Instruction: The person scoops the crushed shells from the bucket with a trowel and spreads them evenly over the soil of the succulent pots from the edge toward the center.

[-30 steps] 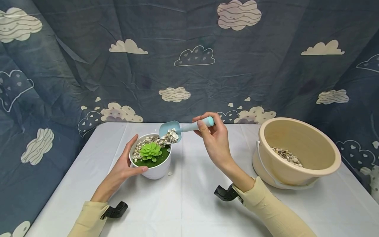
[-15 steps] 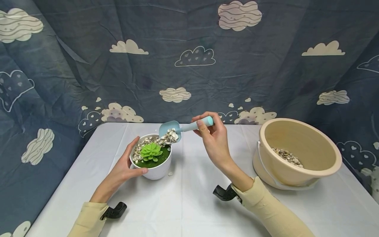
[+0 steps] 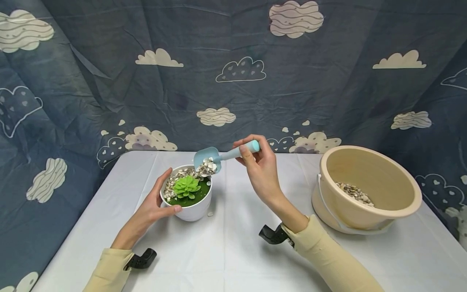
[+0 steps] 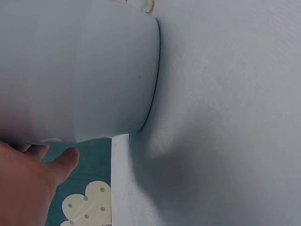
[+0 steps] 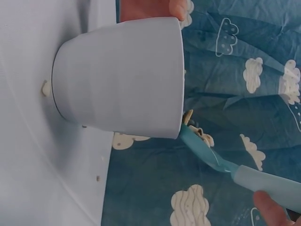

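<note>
My left hand holds the white flowerpot at its left side, thumb at the front of the rim and fingers around the far left. In the pot, a green succulent stands on green moss, with pebbles along the left and back. My right hand grips the handle of a small light-blue shovel. Pebbles lie on its tilted blade, which overlaps the pot's back right rim. In the right wrist view the shovel blade is right at the rim of the flowerpot.
At the right stands a beige bucket with a white handle and pebbles inside. One loose pebble lies on the white-covered table beside the pot. A dark cloud-patterned cloth hangs behind the table.
My right hand and the shovel have shifted slightly left and up, with the blade farther over the pot's back rim. The left hand and the pot stay nearly still.
</note>
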`<state>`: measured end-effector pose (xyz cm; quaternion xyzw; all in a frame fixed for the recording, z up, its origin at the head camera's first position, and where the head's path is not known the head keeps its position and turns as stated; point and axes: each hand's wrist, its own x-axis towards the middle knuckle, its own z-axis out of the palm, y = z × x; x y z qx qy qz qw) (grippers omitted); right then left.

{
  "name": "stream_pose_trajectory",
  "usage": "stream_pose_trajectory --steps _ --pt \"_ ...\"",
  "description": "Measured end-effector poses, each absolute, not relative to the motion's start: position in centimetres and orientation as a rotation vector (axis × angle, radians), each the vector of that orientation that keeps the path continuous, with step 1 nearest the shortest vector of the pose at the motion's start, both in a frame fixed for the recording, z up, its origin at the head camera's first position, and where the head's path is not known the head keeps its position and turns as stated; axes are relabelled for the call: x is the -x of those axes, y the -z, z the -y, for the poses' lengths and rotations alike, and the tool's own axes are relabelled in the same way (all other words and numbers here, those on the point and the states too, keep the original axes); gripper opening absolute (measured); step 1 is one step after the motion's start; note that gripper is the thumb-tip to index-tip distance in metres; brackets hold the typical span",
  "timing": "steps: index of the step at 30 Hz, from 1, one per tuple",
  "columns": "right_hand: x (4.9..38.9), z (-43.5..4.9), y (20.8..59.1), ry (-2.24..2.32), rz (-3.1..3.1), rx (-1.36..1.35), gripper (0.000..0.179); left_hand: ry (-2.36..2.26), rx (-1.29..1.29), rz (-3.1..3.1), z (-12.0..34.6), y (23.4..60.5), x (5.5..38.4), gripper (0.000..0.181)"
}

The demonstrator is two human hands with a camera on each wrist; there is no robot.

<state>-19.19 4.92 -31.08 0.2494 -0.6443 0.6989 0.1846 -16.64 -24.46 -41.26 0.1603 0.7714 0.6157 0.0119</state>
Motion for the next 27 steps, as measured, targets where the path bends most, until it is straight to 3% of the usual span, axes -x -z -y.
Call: stream_pose_trajectory --steps 18,27 --pt "19.2 -5.3 31.0 -1.954 1.834 -0.671 0.02 -1.907 -0.423 -2.463 24.2 41.2 16.6 0.107" --pt "20.9 -5.9 33.2 -1.95 1.791 -0.702 0.022 -1.948 -0.489 -2.373 24.4 41.1 16.6 0.102"
